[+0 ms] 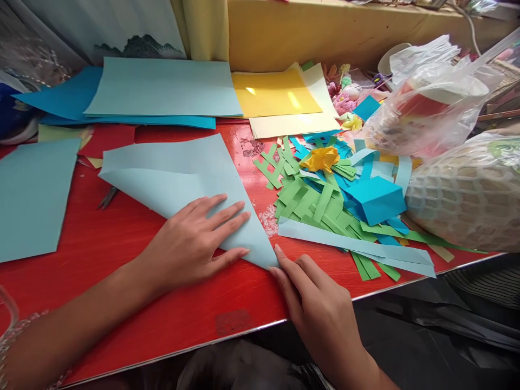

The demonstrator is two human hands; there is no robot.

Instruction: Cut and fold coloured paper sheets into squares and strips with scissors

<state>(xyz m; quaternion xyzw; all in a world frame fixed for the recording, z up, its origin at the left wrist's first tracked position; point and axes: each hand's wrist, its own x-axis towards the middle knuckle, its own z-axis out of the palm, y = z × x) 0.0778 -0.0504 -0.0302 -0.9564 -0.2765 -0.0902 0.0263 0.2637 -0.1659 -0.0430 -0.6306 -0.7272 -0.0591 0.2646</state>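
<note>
A light blue sheet of paper [195, 162] lies on the red table, one part folded diagonally over the other. Flat across the folded layer rests my left hand [207, 238], its fingers spread and pressing on the paper. At the near right corner of the sheet, my right hand [317, 298] has thumb and index finger closed on the paper's tip. The other fingers of that hand are curled in. To the right of the sheet lies a pile of green paper strips [320, 203], with a long light blue strip [357, 246] in front of it.
Stacked light blue [166, 86] and yellow sheets [276, 92] lie along the back. Another blue sheet [36, 197] is at left, near partly covered scissors [108, 197]. A bagged cup [430, 108] and a net-wrapped bundle [467, 189] stand at right. The table edge [260, 327] runs close in front.
</note>
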